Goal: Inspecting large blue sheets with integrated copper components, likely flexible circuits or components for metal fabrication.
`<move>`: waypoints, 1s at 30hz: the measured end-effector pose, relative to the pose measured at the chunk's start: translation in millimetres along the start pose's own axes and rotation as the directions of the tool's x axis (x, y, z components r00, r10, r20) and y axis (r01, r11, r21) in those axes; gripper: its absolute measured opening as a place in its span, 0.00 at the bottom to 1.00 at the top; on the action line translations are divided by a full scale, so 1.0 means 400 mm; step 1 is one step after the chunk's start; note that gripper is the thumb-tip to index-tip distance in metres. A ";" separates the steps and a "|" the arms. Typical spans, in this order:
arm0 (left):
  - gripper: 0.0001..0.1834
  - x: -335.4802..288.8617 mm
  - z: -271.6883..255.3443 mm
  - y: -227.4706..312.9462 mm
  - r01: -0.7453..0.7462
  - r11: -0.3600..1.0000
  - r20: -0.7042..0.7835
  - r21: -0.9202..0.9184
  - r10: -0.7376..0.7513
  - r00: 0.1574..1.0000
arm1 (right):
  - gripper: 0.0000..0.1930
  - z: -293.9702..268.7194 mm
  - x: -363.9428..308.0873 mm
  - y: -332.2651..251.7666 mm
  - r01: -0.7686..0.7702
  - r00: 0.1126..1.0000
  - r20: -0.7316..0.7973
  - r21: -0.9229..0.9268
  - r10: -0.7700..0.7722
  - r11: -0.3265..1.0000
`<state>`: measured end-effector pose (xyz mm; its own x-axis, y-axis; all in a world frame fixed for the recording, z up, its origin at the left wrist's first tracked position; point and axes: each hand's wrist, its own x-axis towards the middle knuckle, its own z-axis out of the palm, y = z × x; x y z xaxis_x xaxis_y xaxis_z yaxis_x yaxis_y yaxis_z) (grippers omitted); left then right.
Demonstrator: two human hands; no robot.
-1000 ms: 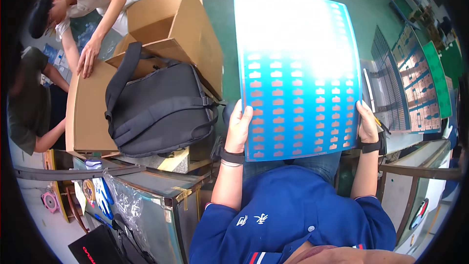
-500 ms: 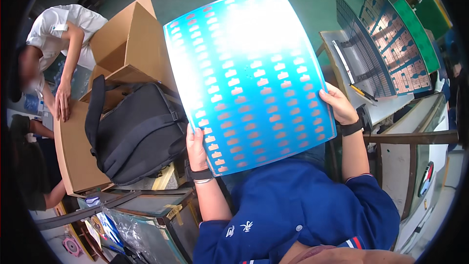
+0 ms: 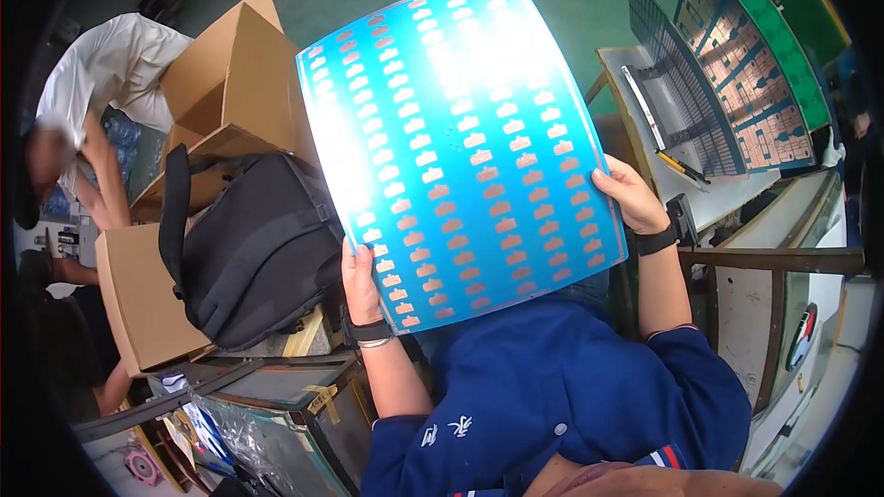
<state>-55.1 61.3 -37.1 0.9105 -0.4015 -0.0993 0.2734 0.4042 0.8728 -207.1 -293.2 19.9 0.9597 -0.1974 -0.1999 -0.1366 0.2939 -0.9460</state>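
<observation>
Between my hands is a large glossy blue panel [image 3: 479,230] with rows of small copper-coloured shapes, tilted up in front of me. My left hand [image 3: 363,285] grips its lower left edge, thumb on the face. On the right edge, my right hand [image 3: 633,195] pinches the panel the same way, its thumb on the front. The fingers behind the panel are hidden. A bright glare washes out part of its upper face.
At left are an open cardboard box [image 3: 262,83] and a black backpack [image 3: 262,248]; a person in white [image 3: 115,64] bends beside them. Patterned panels [image 3: 746,83] stand upright on a bench at right, near a yellow pen [image 3: 680,166]. A glass-topped frame [image 3: 285,387] lies lower left.
The panel and both my hands have shifted slightly left, and the glare on it has moved. The person at left has bent lower, the arms now reaching behind the cardboard.
</observation>
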 end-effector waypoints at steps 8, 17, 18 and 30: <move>0.20 -0.003 0.041 0.014 0.004 1.000 0.077 -0.005 -0.003 0.997 | 0.15 -0.076 0.036 0.030 0.178 0.956 -0.243 0.040 -0.163 0.983; 0.08 0.104 0.048 0.063 -0.271 0.962 0.072 -0.041 0.273 0.959 | 0.17 -0.087 0.049 -0.102 0.418 0.888 -0.149 -0.130 -0.435 0.899; 0.07 0.109 0.056 0.058 -0.324 0.946 0.061 0.030 0.322 0.945 | 0.17 -0.093 0.051 -0.101 0.417 0.889 -0.147 -0.132 -0.433 0.899; 0.09 0.146 0.091 0.003 -0.201 0.977 -0.025 0.065 0.203 0.979 | 0.09 -0.116 0.136 -0.016 0.553 0.689 -0.158 -0.517 -0.708 0.654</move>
<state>-13.0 8.5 -24.4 0.9546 -0.2901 0.0682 0.0639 0.4227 0.9040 -165.5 -349.3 3.1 0.7187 -0.4918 0.4915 0.3146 -0.4004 -0.8606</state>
